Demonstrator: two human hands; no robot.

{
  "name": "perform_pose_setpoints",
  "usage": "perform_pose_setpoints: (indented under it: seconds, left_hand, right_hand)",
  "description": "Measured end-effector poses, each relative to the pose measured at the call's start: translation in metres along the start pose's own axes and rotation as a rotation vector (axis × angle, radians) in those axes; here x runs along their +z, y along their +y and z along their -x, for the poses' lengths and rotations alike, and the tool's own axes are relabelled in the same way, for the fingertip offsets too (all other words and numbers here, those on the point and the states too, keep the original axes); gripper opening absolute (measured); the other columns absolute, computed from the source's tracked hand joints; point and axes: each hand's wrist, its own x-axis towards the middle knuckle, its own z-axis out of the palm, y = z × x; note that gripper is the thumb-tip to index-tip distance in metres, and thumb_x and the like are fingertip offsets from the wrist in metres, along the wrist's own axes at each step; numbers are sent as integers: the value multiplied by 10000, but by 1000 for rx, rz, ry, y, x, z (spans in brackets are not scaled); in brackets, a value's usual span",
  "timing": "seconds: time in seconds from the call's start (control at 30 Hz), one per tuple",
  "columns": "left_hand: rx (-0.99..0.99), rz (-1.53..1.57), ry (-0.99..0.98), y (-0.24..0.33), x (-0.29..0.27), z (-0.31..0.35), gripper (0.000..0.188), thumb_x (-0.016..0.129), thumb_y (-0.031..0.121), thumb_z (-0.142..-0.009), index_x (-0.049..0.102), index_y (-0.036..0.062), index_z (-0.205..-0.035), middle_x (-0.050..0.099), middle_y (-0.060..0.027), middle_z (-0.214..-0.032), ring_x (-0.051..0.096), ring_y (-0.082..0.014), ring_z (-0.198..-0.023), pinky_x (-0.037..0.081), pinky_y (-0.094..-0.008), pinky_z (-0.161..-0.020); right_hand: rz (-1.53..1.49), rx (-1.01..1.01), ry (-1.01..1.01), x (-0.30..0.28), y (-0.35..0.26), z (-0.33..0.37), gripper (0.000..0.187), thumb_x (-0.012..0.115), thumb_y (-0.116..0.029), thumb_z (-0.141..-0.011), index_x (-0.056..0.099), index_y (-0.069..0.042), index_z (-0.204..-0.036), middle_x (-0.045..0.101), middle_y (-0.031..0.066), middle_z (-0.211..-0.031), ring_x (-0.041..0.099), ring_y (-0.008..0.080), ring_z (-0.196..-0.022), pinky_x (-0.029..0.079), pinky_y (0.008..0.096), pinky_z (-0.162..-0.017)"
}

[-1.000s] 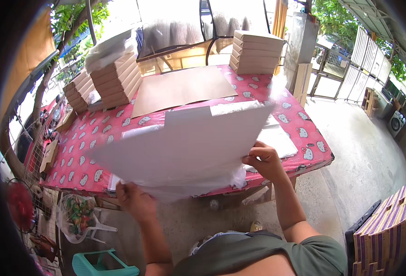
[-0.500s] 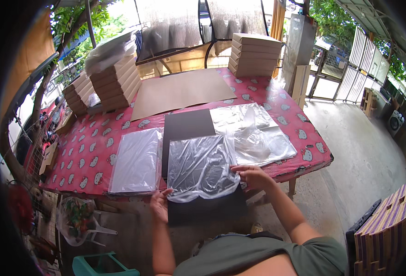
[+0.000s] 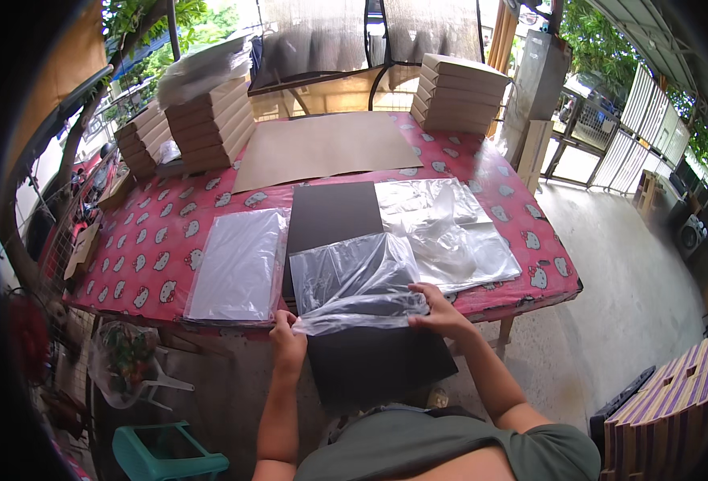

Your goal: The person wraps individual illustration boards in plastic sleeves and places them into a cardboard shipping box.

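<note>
A clear plastic bag (image 3: 354, 276) covers the upper part of a black board (image 3: 378, 365), whose lower part sticks out bare beyond the table's near edge. My left hand (image 3: 288, 333) pinches the bag's near left corner. At the right, my right hand (image 3: 438, 313) is closed on the bag's gathered edge beside the board. Under and beyond the bag lies a stack of black boards (image 3: 334, 212). Just left of it rests a plastic-wrapped pack of white sheets (image 3: 238, 264). To the right, a pile of clear plastic bags (image 3: 450, 232) lies flat with a crumpled one on top.
A pink patterned cloth (image 3: 149, 256) covers the table. A large brown cardboard sheet (image 3: 330, 148) lies at the back. Stacks of flat brown boxes (image 3: 209, 128) stand far left, another stack (image 3: 459, 92) far right. A green stool (image 3: 169, 450) stands on the floor at lower left.
The bag's open edge has bunched up and moved away from me, baring more of the black board. Both hands have shifted slightly away from me, and the view has tilted a little.
</note>
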Motion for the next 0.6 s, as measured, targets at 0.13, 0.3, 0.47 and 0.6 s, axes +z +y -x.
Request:
perform_pose_setpoints:
  seconds: [0.13,0.3,0.47,0.6]
  left_hand:
    - [1,-72,-10,11,-9,10,111,520,87,-800,456,43,-880,570,-234,-705,561,-415,-738,420,-456,-600]
    - [95,3,66,-7,-12,27,91,472,83,-825,485,62,-912,579,-230,-746,554,-422,-751,414,-461,-587]
    - [-11,101,-10,-12,-33,80,227,437,23,-811,505,60,-1023,584,-236,-793,567,-401,-807,437,-439,-626]
    - [104,92,111,-16,-34,126,323,444,17,-814,519,68,-1124,588,-232,-773,613,-320,-663,447,-365,-563]
  right_hand:
    - [258,74,-33,13,-29,16,956,798,-368,-519,301,24,-1235,235,253,-1278,251,379,-1211,273,387,-987]
    - [290,85,247,21,-7,24,539,568,-15,-673,355,15,-1167,484,276,-1026,488,395,-980,418,402,-806]
    - [451,12,171,32,-10,78,525,433,67,-689,374,-21,-1203,559,272,-863,568,403,-747,462,452,-656]
    - [454,-99,130,27,-36,111,468,512,0,-745,409,-47,-1200,576,228,-786,575,386,-690,469,434,-578]
